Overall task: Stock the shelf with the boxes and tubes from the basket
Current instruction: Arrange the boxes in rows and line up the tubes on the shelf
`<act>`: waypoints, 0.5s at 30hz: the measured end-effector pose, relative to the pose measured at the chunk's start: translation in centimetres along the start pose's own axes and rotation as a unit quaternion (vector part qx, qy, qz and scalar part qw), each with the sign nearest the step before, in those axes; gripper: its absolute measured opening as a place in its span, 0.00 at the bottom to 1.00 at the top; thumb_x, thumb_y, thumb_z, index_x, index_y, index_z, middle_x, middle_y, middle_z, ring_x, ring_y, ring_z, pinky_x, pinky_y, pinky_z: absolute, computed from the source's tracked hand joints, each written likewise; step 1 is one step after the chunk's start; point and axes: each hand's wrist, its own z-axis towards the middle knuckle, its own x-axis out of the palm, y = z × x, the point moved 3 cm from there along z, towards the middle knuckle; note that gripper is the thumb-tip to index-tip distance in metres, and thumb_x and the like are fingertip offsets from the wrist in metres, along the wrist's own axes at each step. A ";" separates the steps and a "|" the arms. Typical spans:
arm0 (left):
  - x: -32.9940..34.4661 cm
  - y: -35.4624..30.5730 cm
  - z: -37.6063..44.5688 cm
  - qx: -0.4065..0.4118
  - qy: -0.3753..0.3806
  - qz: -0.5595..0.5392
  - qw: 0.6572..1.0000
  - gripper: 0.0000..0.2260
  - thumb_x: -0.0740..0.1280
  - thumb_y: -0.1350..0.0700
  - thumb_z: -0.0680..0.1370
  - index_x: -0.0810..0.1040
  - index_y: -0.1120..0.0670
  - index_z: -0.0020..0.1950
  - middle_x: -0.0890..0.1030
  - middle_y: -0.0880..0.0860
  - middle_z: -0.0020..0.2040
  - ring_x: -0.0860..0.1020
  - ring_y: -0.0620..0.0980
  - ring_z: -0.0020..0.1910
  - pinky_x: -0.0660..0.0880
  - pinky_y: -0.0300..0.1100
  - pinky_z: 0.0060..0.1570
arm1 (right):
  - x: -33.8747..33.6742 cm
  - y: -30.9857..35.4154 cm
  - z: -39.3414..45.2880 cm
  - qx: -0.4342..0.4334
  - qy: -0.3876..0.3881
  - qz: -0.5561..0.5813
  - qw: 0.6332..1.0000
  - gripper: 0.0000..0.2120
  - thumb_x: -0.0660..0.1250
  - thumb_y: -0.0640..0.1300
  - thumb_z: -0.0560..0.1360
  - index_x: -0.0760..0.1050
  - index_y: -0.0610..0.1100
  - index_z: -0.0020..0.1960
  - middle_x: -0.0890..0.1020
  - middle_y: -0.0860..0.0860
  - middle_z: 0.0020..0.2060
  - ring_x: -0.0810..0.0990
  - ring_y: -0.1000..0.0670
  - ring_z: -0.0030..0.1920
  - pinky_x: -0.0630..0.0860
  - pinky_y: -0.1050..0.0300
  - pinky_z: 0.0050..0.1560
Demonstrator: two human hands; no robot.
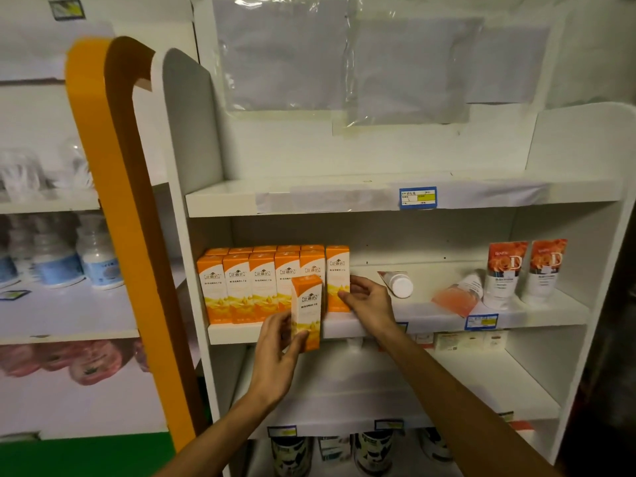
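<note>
From the head camera: a white, smooth-faced shelf unit (pixel 364 333) with rounded side panels fills the view. The left hand (pixel 275 359) grips an orange-and-white carton (pixel 307 311), a tall rectangular cardboard box with sharp edges, thumb on its near face and fingers curled behind. It is upright, long axis vertical, printed front facing us, held just in front of the middle shelf's front lip. The right hand (pixel 370 299) is on that shelf, fingers curled round the lower right edge of the end carton (pixel 337 277), which stands upright and touches the row of matching cartons (pixel 261 284). That row stands two deep at the shelf's left end, packed side by side, all fronts facing out.

Further right on the same board, a white tube (pixel 399 283) lies on its side, round cap pointing toward us. Beyond it a pink-tinted soft tube (pixel 457 293) lies tilted, flat end forward. Two glossy squeeze tubes (pixel 525 270) with orange rose print stand on their caps, just beside each other. Blue price tags (pixel 417 197) sit on the shelf edges. Dark tins (pixel 373 452) line the bottom level. To the left, an orange curved panel (pixel 113 208) and blurred white bottles (pixel 98 259).
</note>
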 end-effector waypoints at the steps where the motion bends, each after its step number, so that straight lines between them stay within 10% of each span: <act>1: -0.1 0.1 0.0 -0.005 -0.005 -0.006 1.000 0.15 0.69 0.50 0.80 0.72 0.44 0.66 0.75 0.44 0.62 0.77 0.41 0.59 0.81 0.46 0.56 | 0.1 0.1 0.0 0.002 0.003 -0.002 1.000 0.24 0.73 0.41 0.75 0.74 0.43 0.69 0.83 0.48 0.60 0.82 0.49 0.58 0.79 0.46 0.61; 15: -0.4 0.0 0.1 -0.018 -0.008 -0.041 0.999 0.17 0.69 0.54 0.80 0.72 0.48 0.68 0.76 0.45 0.62 0.78 0.41 0.59 0.80 0.39 0.55 | 0.9 0.9 -0.3 -0.006 0.028 -0.058 0.998 0.21 0.67 0.41 0.79 0.72 0.46 0.71 0.81 0.49 0.63 0.80 0.49 0.61 0.77 0.45 0.64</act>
